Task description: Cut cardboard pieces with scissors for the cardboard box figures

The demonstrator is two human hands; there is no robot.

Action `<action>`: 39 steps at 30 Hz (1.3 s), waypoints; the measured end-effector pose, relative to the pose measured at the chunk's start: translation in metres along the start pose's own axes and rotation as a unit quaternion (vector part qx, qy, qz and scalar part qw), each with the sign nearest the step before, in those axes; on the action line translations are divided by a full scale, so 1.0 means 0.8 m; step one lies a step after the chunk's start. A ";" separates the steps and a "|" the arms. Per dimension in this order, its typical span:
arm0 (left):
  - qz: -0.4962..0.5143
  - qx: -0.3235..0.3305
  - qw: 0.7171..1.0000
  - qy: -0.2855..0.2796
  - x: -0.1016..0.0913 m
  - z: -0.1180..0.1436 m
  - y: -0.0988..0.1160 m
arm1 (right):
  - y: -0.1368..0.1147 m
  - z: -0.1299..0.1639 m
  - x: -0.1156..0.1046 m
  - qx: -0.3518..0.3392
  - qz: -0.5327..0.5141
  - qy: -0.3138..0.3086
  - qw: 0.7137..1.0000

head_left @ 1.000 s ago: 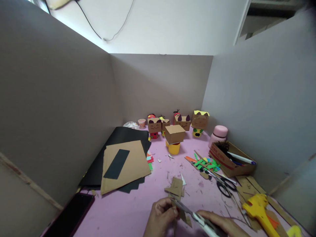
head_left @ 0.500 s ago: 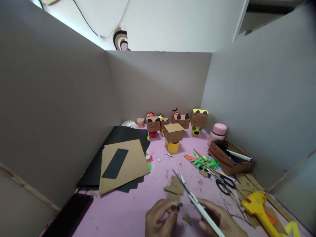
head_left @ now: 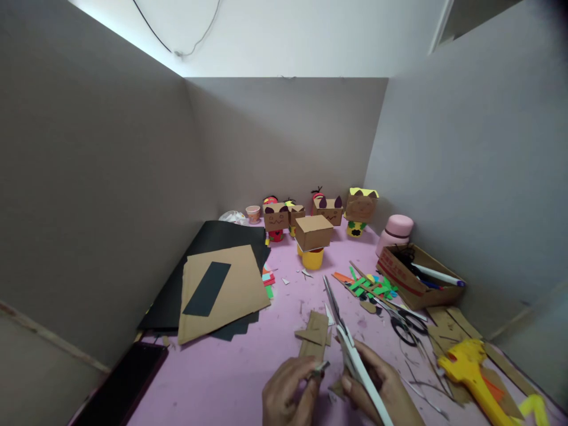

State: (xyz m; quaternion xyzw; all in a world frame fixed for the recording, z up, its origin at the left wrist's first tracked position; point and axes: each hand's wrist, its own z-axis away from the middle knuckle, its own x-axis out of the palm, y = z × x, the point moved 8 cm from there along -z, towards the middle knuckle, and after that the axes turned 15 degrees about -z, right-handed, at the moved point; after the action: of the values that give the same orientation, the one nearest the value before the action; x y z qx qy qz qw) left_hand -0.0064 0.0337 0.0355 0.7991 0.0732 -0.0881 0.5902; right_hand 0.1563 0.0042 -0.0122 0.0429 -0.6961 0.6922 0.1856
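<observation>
Left hand (head_left: 286,393): fingers pinch a small cardboard scrap (head_left: 320,368). Right hand (head_left: 377,387): fingers grip white-handled scissors (head_left: 350,349), blades pointing up, above the pink table (head_left: 231,378).

A pink worktop (head_left: 231,378) carries a brown card sheet (head_left: 222,290) with a black strip (head_left: 206,280) on it at nine o'clock, lying over black paper (head_left: 213,242). At twelve o'clock stand cardboard cat figures (head_left: 276,216), with a plain cardboard box (head_left: 314,231) on a yellow cup (head_left: 313,258) in front. At two o'clock an open carton (head_left: 415,283) holds pens, beside a pink jar (head_left: 396,232). Black-handled scissors (head_left: 406,325) and a yellow glue gun (head_left: 471,370) lie at four o'clock.
</observation>
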 end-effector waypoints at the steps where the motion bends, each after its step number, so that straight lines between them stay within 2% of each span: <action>1: 0.032 -0.054 0.997 -0.034 0.008 -0.004 -0.014 | 0.000 -0.001 -0.006 0.000 0.018 -0.004 1.000; 4: 0.194 -0.195 0.956 -0.104 0.033 -0.006 -0.051 | 0.001 -0.003 -0.016 0.019 0.065 -0.052 0.996; 7: 0.310 -0.274 0.904 -0.103 0.050 -0.001 -0.075 | 0.007 -0.002 -0.018 0.046 0.081 -0.091 0.992; 9: 0.333 -0.292 0.890 -0.105 0.058 0.003 -0.082 | 0.015 -0.002 -0.015 0.055 0.060 -0.089 0.993; 14: 0.342 -0.311 0.879 -0.114 0.072 0.015 -0.084 | 0.028 -0.007 -0.016 0.001 -0.024 0.002 1.000; 17: 0.338 -0.336 0.873 -0.105 0.071 0.017 -0.083 | 0.020 -0.014 -0.030 -0.011 0.067 0.027 0.997; 20: 0.340 -0.367 0.864 -0.062 0.061 0.015 -0.087 | -0.001 -0.023 -0.054 -0.007 0.257 0.050 0.965; 24: 0.338 -0.396 0.854 -0.009 0.047 0.012 -0.095 | -0.019 -0.028 -0.065 -0.020 0.474 0.050 0.879; 27: 0.343 -0.387 0.856 0.008 0.041 0.008 -0.096 | -0.021 -0.026 -0.052 -0.065 0.542 0.025 0.837; 31: 0.352 -0.366 0.861 0.032 0.033 0.002 -0.095 | -0.031 -0.023 -0.041 -0.118 0.566 0.011 0.816; 33: 0.356 -0.359 0.862 0.039 0.030 0.000 -0.095 | -0.041 -0.021 -0.036 -0.134 0.560 0.010 0.817; 35: 0.364 -0.353 0.861 0.043 0.030 -0.001 -0.094 | -0.054 -0.017 -0.026 -0.150 0.524 0.014 0.838; 37: 0.371 -0.350 0.859 0.046 0.031 0.000 -0.094 | -0.059 -0.013 -0.006 -0.156 0.454 0.001 0.877; 39: 0.378 -0.341 0.860 0.029 0.036 0.000 -0.092 | -0.054 -0.010 0.022 -0.135 0.367 -0.040 0.920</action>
State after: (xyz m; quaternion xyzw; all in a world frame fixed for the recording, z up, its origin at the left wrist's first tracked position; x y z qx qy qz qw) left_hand 0.0051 0.0554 -0.0392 0.5161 -0.1923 0.1953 0.8115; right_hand 0.1553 0.0141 0.0341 -0.2129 -0.7569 0.6088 -0.1054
